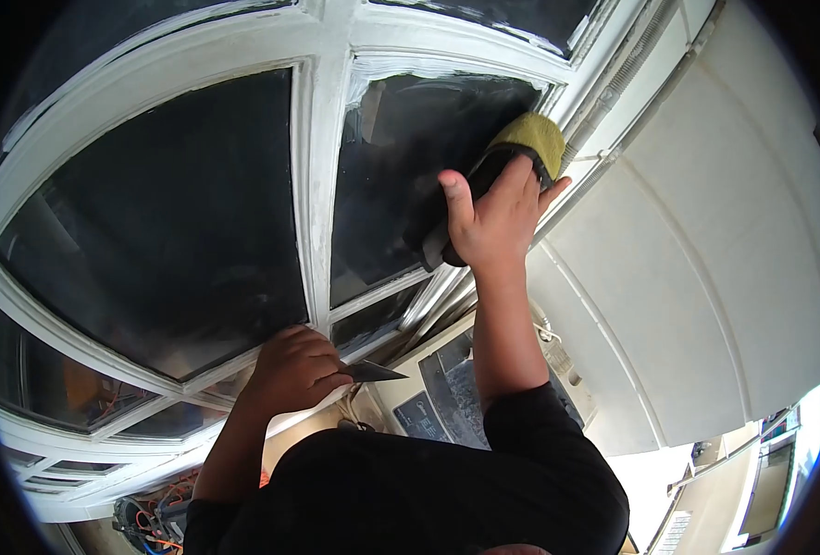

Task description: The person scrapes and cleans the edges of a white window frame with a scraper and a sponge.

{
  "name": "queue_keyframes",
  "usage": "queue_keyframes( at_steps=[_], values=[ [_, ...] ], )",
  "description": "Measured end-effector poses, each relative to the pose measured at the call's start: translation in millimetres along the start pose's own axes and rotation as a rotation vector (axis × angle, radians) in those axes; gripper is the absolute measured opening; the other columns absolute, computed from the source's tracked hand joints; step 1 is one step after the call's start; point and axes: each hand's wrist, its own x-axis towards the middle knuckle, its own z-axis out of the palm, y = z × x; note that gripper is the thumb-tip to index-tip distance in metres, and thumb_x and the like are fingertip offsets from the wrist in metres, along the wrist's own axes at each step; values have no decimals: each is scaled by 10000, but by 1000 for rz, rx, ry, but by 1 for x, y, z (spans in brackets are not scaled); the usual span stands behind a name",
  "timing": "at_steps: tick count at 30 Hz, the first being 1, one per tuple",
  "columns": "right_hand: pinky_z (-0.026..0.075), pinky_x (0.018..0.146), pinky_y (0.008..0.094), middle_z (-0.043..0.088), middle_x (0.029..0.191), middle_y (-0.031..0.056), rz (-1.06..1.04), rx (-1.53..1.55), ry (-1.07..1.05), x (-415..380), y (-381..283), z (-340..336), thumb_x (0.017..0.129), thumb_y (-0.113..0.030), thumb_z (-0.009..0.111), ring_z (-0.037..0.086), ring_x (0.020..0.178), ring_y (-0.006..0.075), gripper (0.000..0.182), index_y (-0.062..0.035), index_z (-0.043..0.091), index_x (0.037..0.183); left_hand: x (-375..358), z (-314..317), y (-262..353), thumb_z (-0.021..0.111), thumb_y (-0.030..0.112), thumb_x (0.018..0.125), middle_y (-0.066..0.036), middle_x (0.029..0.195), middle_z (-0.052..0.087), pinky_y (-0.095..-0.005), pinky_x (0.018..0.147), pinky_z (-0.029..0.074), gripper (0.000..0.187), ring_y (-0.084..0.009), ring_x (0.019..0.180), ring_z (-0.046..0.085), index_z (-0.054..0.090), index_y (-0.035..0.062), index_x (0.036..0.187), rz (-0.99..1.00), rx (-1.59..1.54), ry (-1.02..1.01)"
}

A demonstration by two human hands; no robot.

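My right hand (pixel 501 217) presses a black pad with a yellow-green fabric end (pixel 538 139) against the right edge of a window pane (pixel 410 176). Its thumb sticks out to the left, and the little finger is spread. Lower down, my left hand (pixel 297 370) is closed around a putty knife (pixel 375 372), whose dark pointed blade juts to the right; the handle is hidden in the fist. This hand is beside the lower bar of the white window frame (pixel 322 185). White smears run along the top of the right pane.
A larger dark pane (pixel 179 213) fills the left side. A flexible grey conduit (pixel 614 83) runs beside the frame, with a pale panelled surface (pixel 706 250) to the right. Below is a top-loading washing machine (pixel 424 416). Tools and cables (pixel 151 523) lie at lower left.
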Motion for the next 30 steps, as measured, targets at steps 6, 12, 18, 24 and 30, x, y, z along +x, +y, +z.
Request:
queue_keyframes(
  at_steps=[6,12,18,24,30],
  values=[
    [53,1112,695,598,930,253,23,-56,-89,-25,-5,-2,869,-685,536,567,988,477,798,78,465,1088,0,0,1,763,332,770,-5,747,646,-368,793,481,257,-203,791,636,662,114,678,-5,-3,-1],
    [34,1113,693,633,897,247,-9,-34,-120,-44,-2,8,877,-691,516,591,986,483,785,73,514,1061,0,-1,1,762,330,769,-3,752,649,-365,799,479,253,-201,794,637,664,114,683,-13,1,-31],
    [13,1092,717,638,801,227,33,-60,-114,-6,-3,-10,853,-724,516,625,890,460,806,68,510,1006,3,-1,3,764,324,765,-2,765,661,-362,815,482,245,-199,803,644,677,109,686,-11,18,-37],
    [28,1093,717,637,867,213,181,-77,-410,-44,-3,-8,833,-704,573,615,946,437,788,54,529,1043,4,-2,3,762,334,763,-10,761,658,-366,807,480,257,-204,796,645,677,104,684,-8,23,-37],
    [286,1037,576,620,1017,126,396,333,24,-56,20,-1,814,-439,747,529,1135,363,437,-49,637,976,3,-2,1,765,322,758,-32,770,655,-381,796,475,264,-230,795,644,665,90,682,28,54,-89]
  ],
)
